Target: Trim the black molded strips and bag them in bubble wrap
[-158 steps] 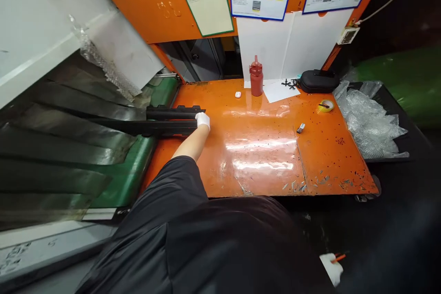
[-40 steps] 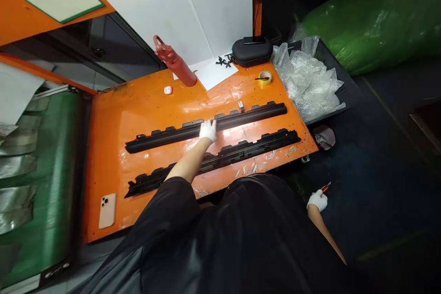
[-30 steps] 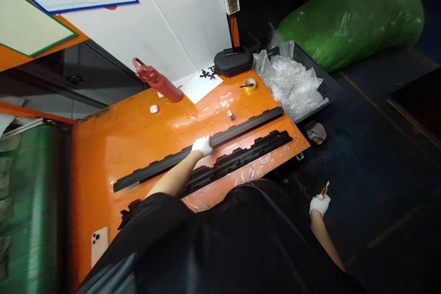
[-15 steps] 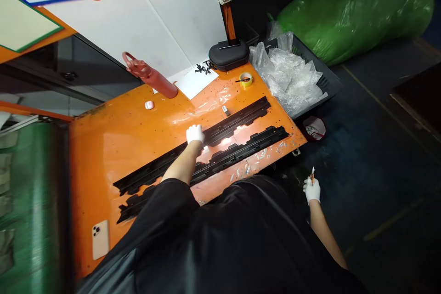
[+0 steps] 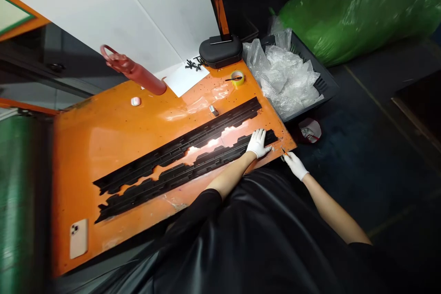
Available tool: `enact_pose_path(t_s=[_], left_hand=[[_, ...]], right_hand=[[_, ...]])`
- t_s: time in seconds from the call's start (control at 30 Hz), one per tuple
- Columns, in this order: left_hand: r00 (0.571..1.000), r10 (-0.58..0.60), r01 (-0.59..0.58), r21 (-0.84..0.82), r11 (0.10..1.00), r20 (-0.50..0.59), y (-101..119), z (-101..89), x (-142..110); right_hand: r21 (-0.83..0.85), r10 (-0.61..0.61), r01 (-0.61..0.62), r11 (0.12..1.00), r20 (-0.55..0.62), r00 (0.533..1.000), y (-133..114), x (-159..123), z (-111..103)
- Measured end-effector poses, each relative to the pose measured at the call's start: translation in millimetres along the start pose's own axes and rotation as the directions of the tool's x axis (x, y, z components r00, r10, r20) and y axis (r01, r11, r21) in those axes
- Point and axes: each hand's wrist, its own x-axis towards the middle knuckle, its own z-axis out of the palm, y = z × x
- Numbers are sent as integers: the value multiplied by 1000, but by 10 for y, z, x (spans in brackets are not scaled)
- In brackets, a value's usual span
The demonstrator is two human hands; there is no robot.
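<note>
The white-gloved left hand (image 5: 258,144) lies flat on the nearer ridged black, apparently plastic strip (image 5: 193,171), whose long axis ends near the white-gloved right hand (image 5: 296,165), closed around an orange-handled tool (image 5: 285,153).

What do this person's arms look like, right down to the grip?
The left grip and right grip each wear a plain white glove reaching about the wrist. Both forearms are bare, below black sleeves that end near the elbow. No cables or markings show.
</note>
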Motion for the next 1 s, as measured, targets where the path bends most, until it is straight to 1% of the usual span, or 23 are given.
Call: enact_pose_path(t_s=[0.07, 0.13, 0.2, 0.27, 0.3, 0.33, 0.37, 0.4, 0.47, 0.53, 0.57, 0.67, 0.73, 0.87, 1.0], left_hand=[[998, -57, 56, 26, 998, 33, 157, -111, 230], [990, -114, 109, 63, 992, 82, 328, -277, 404], [979, -155, 144, 89, 986, 134, 516, -481, 468], [983, -130, 122, 67, 990, 130, 714, -727, 397], [993, -86, 83, 31, 996, 79, 813, -870, 314], [999, -37, 36, -12, 999, -14, 908, -1026, 210], [996, 9, -13, -45, 999, -90, 998, -1192, 96], [988, 46, -57, -71, 996, -145, 1079, -1364, -18], [966, 104, -138, -132, 982, -238, 1213, -1692, -210], [940, 133, -197, -183, 963, -314, 1302, -1959, -327], [929, 139, -216, -197, 956, -343, 1331, -2060, -360], [907, 139, -234, -203, 951, -397, 1364, -2256, -405], [897, 136, -236, -194, 952, -421, 1365, -2333, -417], [875, 133, -240, -178, 954, -464, 1366, -2425, -428], [861, 143, -249, -159, 955, -487, 1364, -2438, -410]], right_hand=[[-1, -14, 14, 1000, 30, 999, -146, 171, -39], [11, -20, 19, 1000, 52, 998, -281, 307, -47], [34, -24, 22, 999, 64, 998, -405, 383, -50], [66, -27, 23, 998, 60, 998, -526, 375, -82], [86, -27, 22, 996, 55, 998, -591, 337, -115], [106, -32, 27, 994, 48, 998, -663, 279, -156], [119, -49, 44, 992, 39, 998, -744, 205, -205], [125, -77, 73, 990, 25, 997, -838, 122, -257], [87, -182, 183, 979, -19, 983, -1065, -38, -356], [19, -290, 292, 956, -57, 955, -1322, -148, -433], [-8, -332, 332, 943, -63, 941, -1448, -178, -458], [-40, -421, 419, 907, -53, 906, -1746, -195, -486], [-44, -456, 454, 890, -34, 889, -1850, -181, -478], [-25, -468, 468, 884, -9, 884, -1887, -145, -454], [-33, -449, 448, 893, 1, 894, -1896, -117, -449]])
